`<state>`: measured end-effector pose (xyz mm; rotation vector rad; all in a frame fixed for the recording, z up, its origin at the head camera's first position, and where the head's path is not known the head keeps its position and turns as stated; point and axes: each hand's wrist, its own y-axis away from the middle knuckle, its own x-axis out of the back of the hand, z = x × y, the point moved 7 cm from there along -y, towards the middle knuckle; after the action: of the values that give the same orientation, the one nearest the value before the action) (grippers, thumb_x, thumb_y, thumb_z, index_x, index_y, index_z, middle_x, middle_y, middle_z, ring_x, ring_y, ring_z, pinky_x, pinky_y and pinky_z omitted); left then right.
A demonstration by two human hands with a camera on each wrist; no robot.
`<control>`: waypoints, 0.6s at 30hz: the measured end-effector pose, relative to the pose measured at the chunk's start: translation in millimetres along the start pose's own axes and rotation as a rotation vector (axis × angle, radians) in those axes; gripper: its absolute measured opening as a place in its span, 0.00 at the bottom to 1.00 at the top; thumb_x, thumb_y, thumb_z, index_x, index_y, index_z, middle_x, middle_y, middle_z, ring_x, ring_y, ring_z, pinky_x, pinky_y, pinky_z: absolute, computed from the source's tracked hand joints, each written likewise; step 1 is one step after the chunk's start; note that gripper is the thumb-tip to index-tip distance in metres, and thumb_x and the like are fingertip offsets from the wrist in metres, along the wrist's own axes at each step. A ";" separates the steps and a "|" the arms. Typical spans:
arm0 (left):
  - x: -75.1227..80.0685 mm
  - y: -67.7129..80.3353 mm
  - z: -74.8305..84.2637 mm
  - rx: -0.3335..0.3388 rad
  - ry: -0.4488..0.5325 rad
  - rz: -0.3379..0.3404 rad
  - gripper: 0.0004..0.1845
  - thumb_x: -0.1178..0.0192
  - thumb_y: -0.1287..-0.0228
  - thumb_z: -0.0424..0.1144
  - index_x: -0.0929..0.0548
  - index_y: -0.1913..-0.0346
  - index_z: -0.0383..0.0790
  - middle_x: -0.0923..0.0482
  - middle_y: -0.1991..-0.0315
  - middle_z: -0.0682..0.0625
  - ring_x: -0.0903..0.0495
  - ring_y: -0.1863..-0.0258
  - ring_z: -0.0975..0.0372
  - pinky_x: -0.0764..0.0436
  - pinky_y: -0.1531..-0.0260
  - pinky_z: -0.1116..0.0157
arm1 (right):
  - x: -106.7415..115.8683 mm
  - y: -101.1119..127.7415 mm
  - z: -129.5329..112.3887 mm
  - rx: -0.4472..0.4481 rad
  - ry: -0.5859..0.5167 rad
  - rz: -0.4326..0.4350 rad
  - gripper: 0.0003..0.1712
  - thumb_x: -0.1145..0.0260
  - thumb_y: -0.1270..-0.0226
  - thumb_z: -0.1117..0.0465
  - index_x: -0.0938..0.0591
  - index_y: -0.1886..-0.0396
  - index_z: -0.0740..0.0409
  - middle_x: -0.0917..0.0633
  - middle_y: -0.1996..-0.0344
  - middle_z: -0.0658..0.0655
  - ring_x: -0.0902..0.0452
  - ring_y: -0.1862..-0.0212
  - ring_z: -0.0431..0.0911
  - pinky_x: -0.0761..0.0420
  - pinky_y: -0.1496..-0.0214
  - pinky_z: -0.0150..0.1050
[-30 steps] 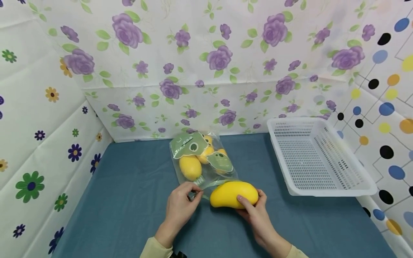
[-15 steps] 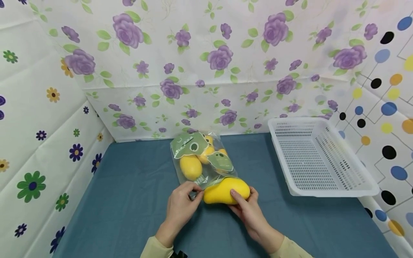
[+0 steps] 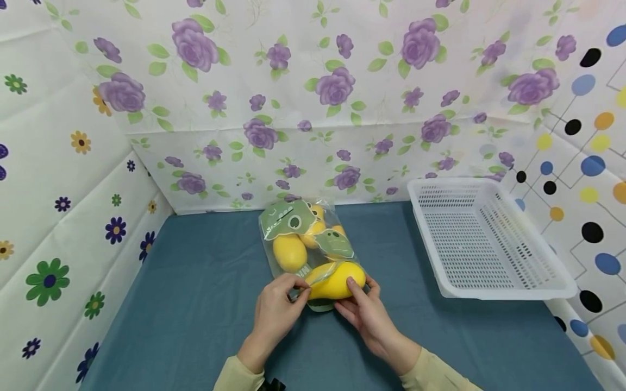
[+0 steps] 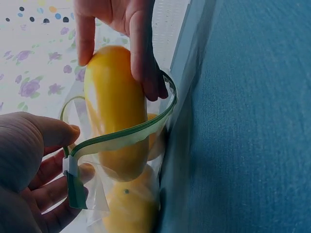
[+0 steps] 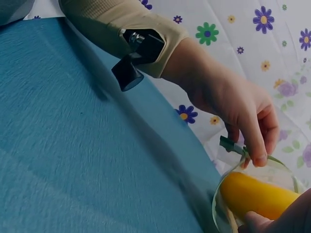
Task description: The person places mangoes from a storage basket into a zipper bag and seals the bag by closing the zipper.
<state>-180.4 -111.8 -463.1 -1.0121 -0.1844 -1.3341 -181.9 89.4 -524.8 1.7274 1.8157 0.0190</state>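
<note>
A yellow mango is partly inside the mouth of a clear zip bag, its lower end behind the green zip strip. My right hand grips the mango's outer end between thumb and fingers. With my left hand I pinch the bag's rim near the white slider; the right wrist view shows the left hand holding the rim up. Inside the bag lie several yellow fruits, under printed green cartoon faces. The bag lies on the blue cloth, its mouth toward me.
A white perforated plastic basket stands at the right on the blue tablecloth. Flower-printed sheeting rises behind the table. Patterned sheets also stand at the left and right sides.
My right hand has moved left and slightly away from me, bringing the mango from beside the bag's opening into its mouth. My left hand has stayed nearly still at the rim.
</note>
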 end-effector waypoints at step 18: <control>-6.3 0.6 -0.4 0.008 -0.017 -0.038 0.08 0.22 0.37 0.34 0.10 0.63 0.51 0.15 0.64 0.60 0.23 0.74 0.69 0.21 0.73 0.67 | -2.5 -1.7 6.1 -0.222 0.039 -0.189 0.46 0.53 0.10 0.41 0.63 0.14 0.61 0.28 0.31 0.83 0.18 0.36 0.66 0.18 0.36 0.53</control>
<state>-181.8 -107.7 -467.7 -1.0177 -0.2230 -1.3581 -180.8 84.5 -529.4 1.4073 1.9192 0.1715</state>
